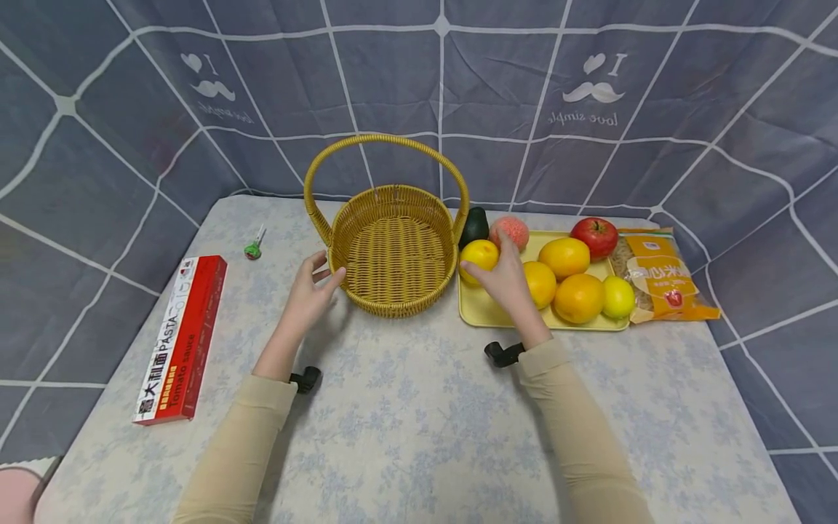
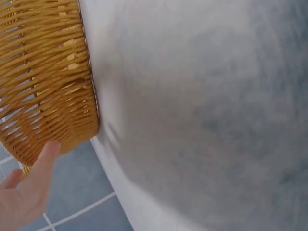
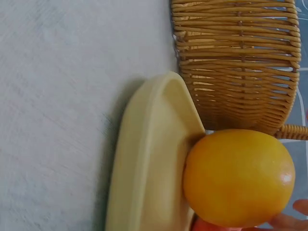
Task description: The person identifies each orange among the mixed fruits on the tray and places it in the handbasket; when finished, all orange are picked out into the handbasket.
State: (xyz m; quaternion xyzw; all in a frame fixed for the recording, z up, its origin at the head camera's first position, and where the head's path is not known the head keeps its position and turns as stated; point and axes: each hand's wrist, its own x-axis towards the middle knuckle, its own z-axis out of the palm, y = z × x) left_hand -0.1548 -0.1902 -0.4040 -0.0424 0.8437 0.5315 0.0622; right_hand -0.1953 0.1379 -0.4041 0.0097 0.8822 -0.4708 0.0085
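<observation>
A round woven basket [image 1: 393, 309] with a tall arched handle stands at the middle back. At its left side is my left hand [image 1: 310, 291], thumb extended to the rim and the other fingers loosely bent outside the wall. My right hand [image 1: 507, 280] reaches over the left end of a pale yellow tray [image 1: 473, 314]. Thumb and fingers are around an orange [image 1: 480, 256], which lies close beside the basket; its lower side overlaps the tray in the right wrist view. Behind the fingers is a pink, peach-like fruit [image 1: 513, 231]. A dark green avocado [image 1: 474, 227] lies between basket and tray.
The tray also bears several oranges [image 1: 579, 298], a yellow-green fruit [image 1: 618, 298] and a red apple [image 1: 594, 238]. An orange-and-clear food packet [image 1: 664, 273] lies to its right. At left are a red pasta box [image 1: 190, 342] and a green-wrapped lollipop [image 1: 252, 249]. Curtains [image 1: 511, 102] enclose the table.
</observation>
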